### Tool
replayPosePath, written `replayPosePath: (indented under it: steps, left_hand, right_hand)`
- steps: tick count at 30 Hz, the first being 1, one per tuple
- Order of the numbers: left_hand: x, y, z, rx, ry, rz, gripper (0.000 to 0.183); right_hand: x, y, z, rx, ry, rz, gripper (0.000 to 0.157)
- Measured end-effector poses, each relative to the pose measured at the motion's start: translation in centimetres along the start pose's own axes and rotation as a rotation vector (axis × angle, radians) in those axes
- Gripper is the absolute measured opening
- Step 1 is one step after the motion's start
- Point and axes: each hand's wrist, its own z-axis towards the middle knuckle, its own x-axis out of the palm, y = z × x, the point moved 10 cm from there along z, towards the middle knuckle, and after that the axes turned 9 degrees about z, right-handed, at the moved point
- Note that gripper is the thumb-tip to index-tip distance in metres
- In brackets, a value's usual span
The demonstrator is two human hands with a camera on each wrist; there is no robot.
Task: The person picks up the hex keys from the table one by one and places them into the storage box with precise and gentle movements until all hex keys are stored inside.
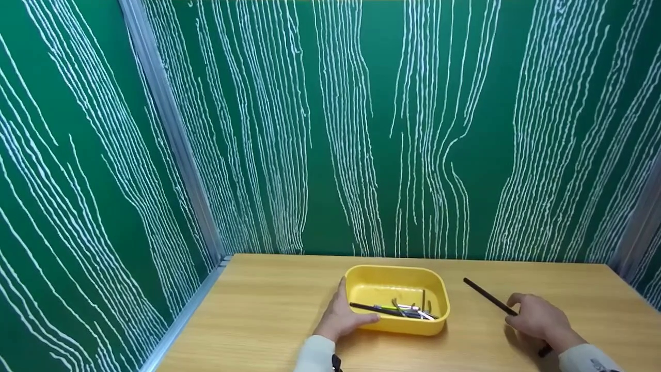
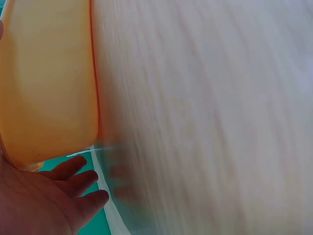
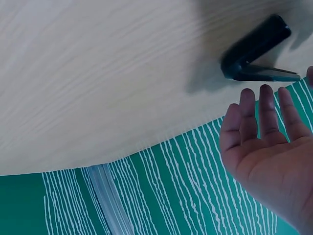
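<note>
A yellow plastic basin (image 1: pixel 397 326) stands on the table, with several pens and thin sticks (image 1: pixel 408 311) lying along its near side. My left hand (image 1: pixel 342 316) rests against the basin's left end, thumb along the front wall and forefinger up the left side. In the left wrist view, the other fingers (image 2: pixel 80 183) of that hand are loosely extended past the basin's end. My right hand (image 1: pixel 539 318) pinches a long dark rod (image 1: pixel 488 294) to the right of the basin. The rod's near end (image 3: pixel 257 46) looks bent in the right wrist view.
The wooden table (image 1: pixel 268 310) meets a green wall (image 1: pixel 413 155) with white wavy lines at the back. Another patterned panel (image 1: pixel 77 155) rises at the left, joined by a grey metal post (image 1: pixel 175 129).
</note>
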Motion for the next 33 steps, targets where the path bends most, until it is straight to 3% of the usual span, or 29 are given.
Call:
replayPosePath:
  steps: [7, 21, 28, 33]
  left_hand:
    - [0.3, 0.3, 0.2, -0.031, 0.006, 0.015, 0.130]
    - [0.2, 0.6, 0.1, -0.067, 0.010, 0.032, 0.130]
    - [0.2, 0.3, -0.4, -0.041, -0.001, 0.011, 0.129]
    - [-0.1, 0.1, -0.3, -0.055, 0.002, 0.024, 0.130]
  right_hand:
    - [0.4, -0.8, 0.0, 0.045, 0.026, 0.050, 0.046]
    - [0.3, -1.3, 0.9, 0.056, -0.004, -0.018, 0.034]
    - [0.1, -1.1, 1.1, 0.036, -0.039, -0.050, 0.026]
    - [0.1, -1.1, 1.1, 0.048, -0.026, -0.030, 0.028]
